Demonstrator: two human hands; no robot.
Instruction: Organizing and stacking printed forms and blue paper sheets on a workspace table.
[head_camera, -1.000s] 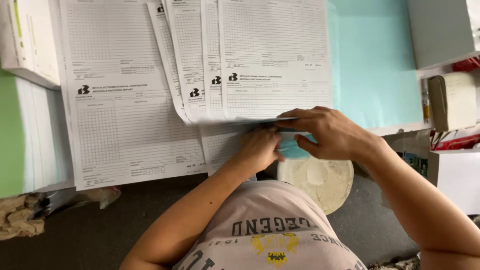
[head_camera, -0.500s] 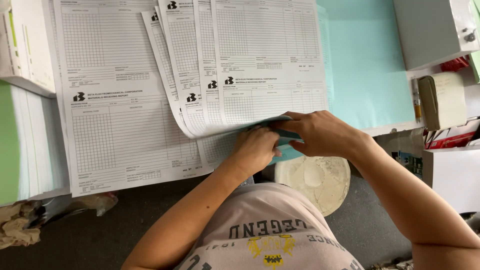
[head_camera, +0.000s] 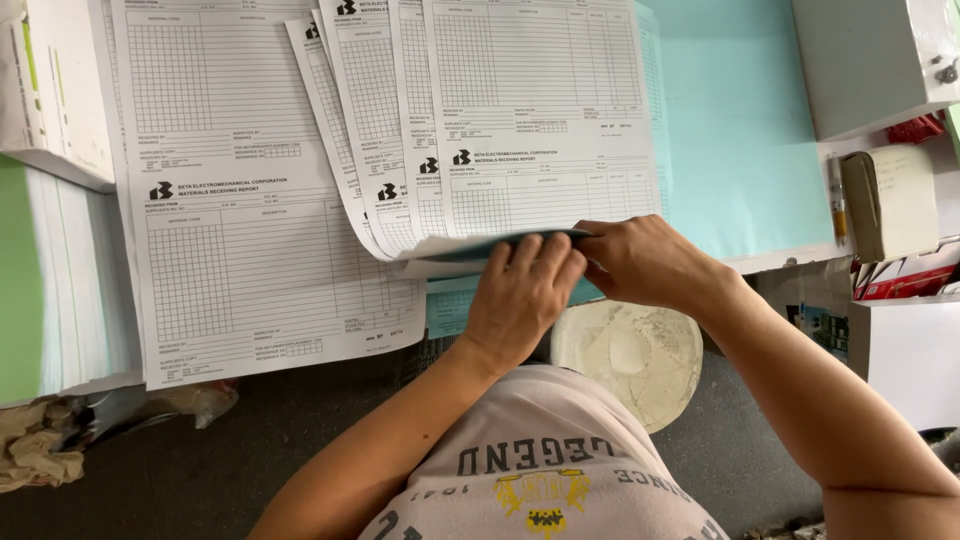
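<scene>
1. Printed forms (head_camera: 540, 120), white sheets ruled with grids, lie fanned out and overlapping on the worktop (head_camera: 745, 130), their near edges lifted into a curl just ahead of both hands.
2. Left hand (head_camera: 520, 295) lies palm down at the forms' near edge, fingers (head_camera: 545, 258) close together and bent over the curled edge, touching it.
3. Right hand (head_camera: 650, 262) sits just beside the left, touching it, with fingers closed and pinching the same edge where a thin teal sheet (head_camera: 520, 243) shows beneath the white paper.
4. One larger form (head_camera: 260, 200) lies flat to the left of the fan, partly under it, and reaches the worktop's near edge.
5. Further left stands a tall paper stack (head_camera: 75, 290) with a green side, and a white stack (head_camera: 55, 85) sits behind it.
6. Worktop surface is pale teal and shows bare to the right of the forms.
7. At the right are a grey box (head_camera: 875, 60) and a beige pad (head_camera: 890, 200).
8. Below the hands, off the worktop, a round white disc (head_camera: 635, 355) lies near the person's printed shirt (head_camera: 545, 470).
</scene>
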